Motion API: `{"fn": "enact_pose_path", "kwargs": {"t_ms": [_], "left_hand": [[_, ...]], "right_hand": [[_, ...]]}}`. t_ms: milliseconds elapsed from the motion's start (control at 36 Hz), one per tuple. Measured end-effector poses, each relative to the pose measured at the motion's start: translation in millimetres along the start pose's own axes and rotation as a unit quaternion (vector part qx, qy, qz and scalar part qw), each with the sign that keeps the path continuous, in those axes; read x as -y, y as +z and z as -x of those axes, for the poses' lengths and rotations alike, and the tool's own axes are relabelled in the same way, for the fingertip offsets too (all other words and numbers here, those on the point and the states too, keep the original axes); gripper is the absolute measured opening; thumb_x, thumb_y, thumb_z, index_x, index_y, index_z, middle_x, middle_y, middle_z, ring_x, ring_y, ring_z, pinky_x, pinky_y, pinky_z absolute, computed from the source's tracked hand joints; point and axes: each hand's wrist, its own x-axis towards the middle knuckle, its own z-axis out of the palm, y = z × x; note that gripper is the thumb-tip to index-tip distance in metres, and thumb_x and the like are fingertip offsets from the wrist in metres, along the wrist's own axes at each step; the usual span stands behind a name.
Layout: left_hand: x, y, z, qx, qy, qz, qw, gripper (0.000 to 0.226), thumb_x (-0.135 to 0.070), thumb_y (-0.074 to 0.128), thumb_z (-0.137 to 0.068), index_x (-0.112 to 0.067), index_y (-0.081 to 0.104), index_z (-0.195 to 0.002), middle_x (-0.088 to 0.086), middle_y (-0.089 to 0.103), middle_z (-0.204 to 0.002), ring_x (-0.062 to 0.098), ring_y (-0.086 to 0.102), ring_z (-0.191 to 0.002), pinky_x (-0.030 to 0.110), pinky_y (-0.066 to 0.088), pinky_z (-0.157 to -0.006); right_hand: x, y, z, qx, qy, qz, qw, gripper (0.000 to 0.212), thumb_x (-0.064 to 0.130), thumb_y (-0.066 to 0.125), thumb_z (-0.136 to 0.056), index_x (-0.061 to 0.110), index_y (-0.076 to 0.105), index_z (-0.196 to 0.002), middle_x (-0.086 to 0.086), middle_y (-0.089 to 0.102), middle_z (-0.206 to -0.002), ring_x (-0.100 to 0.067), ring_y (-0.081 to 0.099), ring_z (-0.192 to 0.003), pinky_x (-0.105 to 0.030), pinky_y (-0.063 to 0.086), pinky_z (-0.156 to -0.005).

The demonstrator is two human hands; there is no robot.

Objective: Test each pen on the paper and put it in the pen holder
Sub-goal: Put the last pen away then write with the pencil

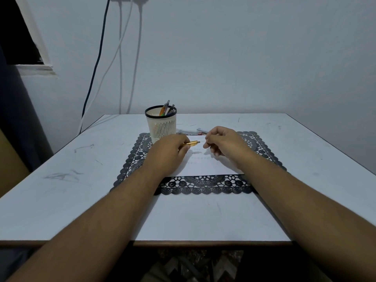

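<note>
Left hand (165, 153) has its fingers curled round an orange-gold pen (191, 143), held roughly level just above the paper (205, 163), tip end pointing right toward the other hand. Right hand (223, 144) hovers just beside it w/ fingers loosely curled — something small may be pinched at the fingertips, but can't tell whether it grips anything. Small gap between the pen tip and the right fingers (207, 146); not touching. The white paper lies on a black lace placemat (132, 159) at the middle of the white bench (61, 190), faint marks on the sheet, too small to read. Cream slotted pen holder (161, 125) w/ a dark rim stands upright at the mat's far-left corner, just beyond the left hand — several pens (166, 108) inside, leaning right. Behind the right hand, more pens (193, 131) lie flat on the bench near the paper's far edge, partly hidden. Cables (97, 64) hang down the wall beyond.
</note>
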Motion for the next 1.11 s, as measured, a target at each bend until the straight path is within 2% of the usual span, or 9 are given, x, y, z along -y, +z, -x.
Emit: {"fn": "enact_pose_path", "kwargs": {"t_ms": [222,333,444,667,889,1000,1111], "left_hand": [[-0.6,-0.1,-0.3,0.005,0.001,-0.005,1.0,0.015,-0.03,0.057,-0.102,-0.022,0.068,-0.107,-0.006,0.068,-0.096,0.017,0.059,-0.089,0.04,0.05,-0.075],[0.7,1.5,-0.7,0.007,0.001,0.002,1.0,0.014,-0.03,0.057,-0.102,-0.022,0.068,-0.105,-0.007,0.067,-0.093,0.017,0.058,-0.086,0.042,0.051,-0.075],[1.1,1.7,-0.6,0.012,0.002,0.005,1.0,0.015,-0.03,0.056,-0.101,-0.022,0.068,-0.106,-0.006,0.067,-0.093,0.016,0.058,-0.086,0.042,0.05,-0.076],[0.4,1.0,-0.4,0.016,0.004,0.001,1.0,0.015,-0.03,0.057,-0.101,-0.022,0.068,-0.106,-0.006,0.066,-0.093,0.016,0.058,-0.085,0.042,0.05,-0.075],[-0.2,0.4,-0.5,0.01,0.0,0.001,1.0,0.015,-0.03,0.057,-0.102,-0.022,0.069,-0.106,-0.007,0.067,-0.095,0.016,0.059,-0.088,0.04,0.05,-0.075],[-1.0,-0.6,0.2,0.012,-0.004,-0.004,1.0,0.016,-0.03,0.056,-0.102,-0.022,0.069,-0.108,-0.007,0.067,-0.097,0.016,0.059,-0.089,0.038,0.048,-0.073],[-0.1,0.2,-0.5,0.021,-0.009,-0.001,1.0,0.025,-0.014,0.052,-0.1,-0.018,0.07,-0.118,-0.002,0.065,-0.106,0.013,0.052,-0.091,0.031,0.036,-0.072]], "right_hand": [[2.5,4.3,5.5,0.004,0.043,-0.02,0.999,0.02,0.0,0.056,-0.097,0.003,0.075,-0.094,-0.013,0.071,-0.084,-0.013,0.048,-0.055,-0.026,0.037,-0.049],[3.2,3.6,5.4,0.027,0.037,-0.014,0.999,0.013,0.006,0.064,-0.098,-0.002,0.074,-0.101,-0.011,0.071,-0.084,-0.011,0.047,-0.056,-0.027,0.038,-0.05],[0.2,5.4,3.8,0.038,0.031,-0.008,0.999,0.007,0.009,0.07,-0.095,0.003,0.073,-0.097,-0.008,0.071,-0.079,-0.013,0.047,-0.059,-0.025,0.037,-0.05],[-2.6,3.9,2.1,0.03,0.03,0.011,0.999,0.016,0.01,0.073,-0.093,-0.004,0.072,-0.099,-0.006,0.07,-0.077,-0.011,0.048,-0.061,-0.023,0.039,-0.051],[-0.8,2.3,2.5,0.026,0.022,0.046,0.998,0.009,0.014,0.071,-0.095,0.006,0.074,-0.091,-0.003,0.072,-0.076,-0.012,0.05,-0.063,-0.024,0.041,-0.053],[-0.7,-1.0,1.6,0.018,0.019,0.071,0.997,0.014,0.016,0.071,-0.096,0.003,0.074,-0.095,-0.004,0.073,-0.079,-0.013,0.052,-0.066,-0.024,0.043,-0.055],[0.1,-8.3,-1.1,-0.006,0.004,0.107,0.994,0.011,0.021,0.071,-0.095,0.013,0.075,-0.089,0.0,0.075,-0.079,-0.012,0.056,-0.065,-0.026,0.044,-0.06]]}}
